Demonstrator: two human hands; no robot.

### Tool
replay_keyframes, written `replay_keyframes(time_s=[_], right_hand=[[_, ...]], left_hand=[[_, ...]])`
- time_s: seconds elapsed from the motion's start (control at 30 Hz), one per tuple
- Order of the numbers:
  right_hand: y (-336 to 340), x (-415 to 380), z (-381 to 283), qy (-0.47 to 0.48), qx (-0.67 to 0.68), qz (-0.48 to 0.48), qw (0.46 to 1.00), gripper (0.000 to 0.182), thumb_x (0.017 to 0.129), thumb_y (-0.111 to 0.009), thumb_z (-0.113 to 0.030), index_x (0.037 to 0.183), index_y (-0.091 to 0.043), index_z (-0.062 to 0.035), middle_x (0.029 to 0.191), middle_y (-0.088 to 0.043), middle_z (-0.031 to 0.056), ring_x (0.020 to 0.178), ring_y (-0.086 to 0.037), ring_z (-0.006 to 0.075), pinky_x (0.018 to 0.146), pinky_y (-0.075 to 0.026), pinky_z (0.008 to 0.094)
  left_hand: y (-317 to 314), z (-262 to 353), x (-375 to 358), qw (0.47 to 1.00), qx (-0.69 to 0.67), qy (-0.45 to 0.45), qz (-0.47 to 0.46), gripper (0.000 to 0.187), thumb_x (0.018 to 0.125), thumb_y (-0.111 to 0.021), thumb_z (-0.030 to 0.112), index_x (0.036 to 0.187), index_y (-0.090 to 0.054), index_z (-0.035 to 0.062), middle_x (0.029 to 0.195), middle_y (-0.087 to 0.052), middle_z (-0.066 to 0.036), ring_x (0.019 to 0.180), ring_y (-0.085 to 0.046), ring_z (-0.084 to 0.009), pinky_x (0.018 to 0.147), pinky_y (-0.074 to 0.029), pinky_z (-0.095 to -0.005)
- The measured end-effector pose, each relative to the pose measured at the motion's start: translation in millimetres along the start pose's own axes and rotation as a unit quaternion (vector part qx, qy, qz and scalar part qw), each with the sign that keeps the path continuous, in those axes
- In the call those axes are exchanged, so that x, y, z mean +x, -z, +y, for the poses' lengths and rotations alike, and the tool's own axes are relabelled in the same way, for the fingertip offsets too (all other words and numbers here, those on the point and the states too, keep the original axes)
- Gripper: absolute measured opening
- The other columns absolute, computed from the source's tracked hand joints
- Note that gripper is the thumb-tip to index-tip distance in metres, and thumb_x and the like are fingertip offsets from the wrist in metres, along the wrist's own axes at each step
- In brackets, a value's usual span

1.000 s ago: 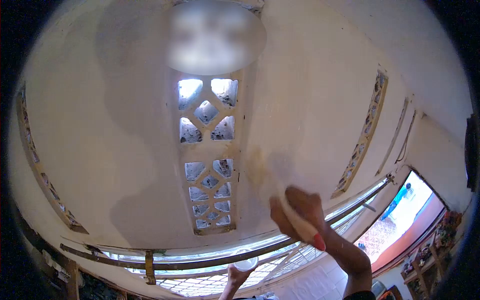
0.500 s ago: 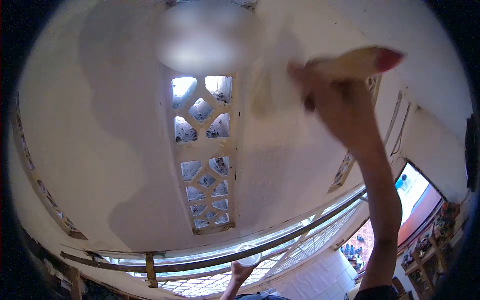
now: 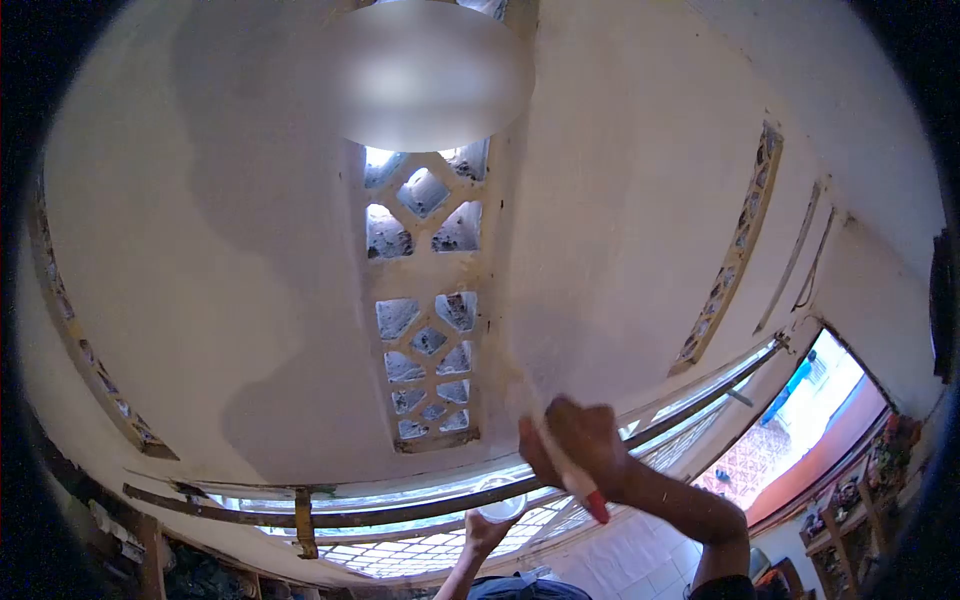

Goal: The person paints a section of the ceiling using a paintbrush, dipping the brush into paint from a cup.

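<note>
My right hand (image 3: pixel 585 445) is closed around a brush (image 3: pixel 568 468), whose red handle end points down toward the lower right. Its other end reaches up toward the cream wall (image 3: pixel 590 250) and is blurred, so contact with the wall is unclear. Lower and to the left, my left hand (image 3: pixel 485 532) holds a clear round container (image 3: pixel 502 502) just by the dark horizontal rail (image 3: pixel 420 516). The contents of the container cannot be made out.
A patterned vent block column (image 3: pixel 430 275) runs up the wall, partly under a blurred oval. Behind the rail is a white window grille (image 3: pixel 400 558). An open doorway (image 3: pixel 800 430) and wooden shelves (image 3: pixel 850 530) stand at the right.
My right hand has come down from high on the wall to near the rail, with the brush in it. The view has shifted slightly. My left hand still holds the container.
</note>
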State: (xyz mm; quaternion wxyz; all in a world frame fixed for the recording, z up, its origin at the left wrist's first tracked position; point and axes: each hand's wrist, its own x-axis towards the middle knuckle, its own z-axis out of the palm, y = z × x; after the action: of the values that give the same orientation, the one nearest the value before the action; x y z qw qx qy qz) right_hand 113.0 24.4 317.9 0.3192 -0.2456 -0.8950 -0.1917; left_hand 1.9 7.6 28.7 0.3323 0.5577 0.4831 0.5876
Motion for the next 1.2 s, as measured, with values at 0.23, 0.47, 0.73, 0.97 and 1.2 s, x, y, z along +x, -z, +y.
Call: replay_keyframes(time_s=[0.23, 0.47, 0.73, 0.97, 1.2], right_hand=[[-8.7, -12.7, 13.3, -0.212, 0.431, -0.13, 0.868, 0.007, 0.077, -0.06, -0.011, 0.08, -0.055, -0.0069, 0.063, -0.052, 0.0058, 0.058, -0.056, 0.0188, 0.042, -0.044, 0.0283], [104.0, 105.2, 27.5, -0.203, 0.143, 0.253, 0.935, 0.022, 0.084, -0.06, -0.022, 0.086, -0.064, -0.0005, 0.062, -0.056, 0.0029, 0.057, -0.052, 0.0098, 0.05, -0.042, 0.0251], [12.7, 47.6, 23.6, -0.09, -0.025, 0.231, 0.969, 0.015, 0.071, -0.063, -0.018, 0.071, -0.052, -0.0079, 0.056, -0.041, 0.0061, 0.042, -0.046, 0.0247, 0.036, -0.033, 0.0376], [17.8, -8.9, -14.2, -0.1, 0.128, -0.021, 0.986, 0.016, 0.076, -0.06, -0.004, 0.064, -0.049, -0.0036, 0.049, -0.045, 0.0075, 0.037, -0.048, 0.0223, 0.034, -0.037, 0.0311], [65.3, 53.7, 24.4, -0.076, 0.142, 0.116, 0.98, 0.011, 0.085, -0.057, -0.011, 0.089, -0.063, -0.0028, 0.06, -0.056, 0.0017, 0.054, -0.054, 0.0104, 0.049, -0.043, 0.0236]], left_hand=[[7.2, 27.6, -3.8, 0.998, 0.049, 0.025, 0.011, 0.05, 0.058, -0.083, 0.025, 0.092, -0.059, -0.002, 0.084, -0.064, -0.013, 0.077, -0.063, -0.0201, 0.068, -0.051, -0.0313], [-5.8, -9.8, -9.8, 0.997, 0.069, -0.026, 0.027, 0.051, 0.057, -0.083, 0.03, 0.089, -0.057, -0.0012, 0.082, -0.063, -0.013, 0.075, -0.062, -0.022, 0.067, -0.051, -0.0318], [-1.0, -2.1, -22.2, 0.995, 0.102, 0.018, 0.015, 0.058, 0.056, -0.084, 0.03, 0.093, -0.053, -0.0029, 0.088, -0.06, -0.015, 0.081, -0.061, -0.0223, 0.07, -0.05, -0.032], [8.7, 8.4, -21.0, 0.996, 0.066, 0.047, 0.038, 0.056, 0.057, -0.084, 0.026, 0.093, -0.055, -0.0058, 0.087, -0.063, -0.017, 0.081, -0.063, -0.0236, 0.072, -0.051, -0.031], [1.9, 6.2, -20.1, 0.996, 0.076, 0.037, 0.029, 0.057, 0.057, -0.084, 0.025, 0.094, -0.052, -0.0041, 0.088, -0.062, -0.013, 0.081, -0.061, -0.0198, 0.071, -0.051, -0.0304]])
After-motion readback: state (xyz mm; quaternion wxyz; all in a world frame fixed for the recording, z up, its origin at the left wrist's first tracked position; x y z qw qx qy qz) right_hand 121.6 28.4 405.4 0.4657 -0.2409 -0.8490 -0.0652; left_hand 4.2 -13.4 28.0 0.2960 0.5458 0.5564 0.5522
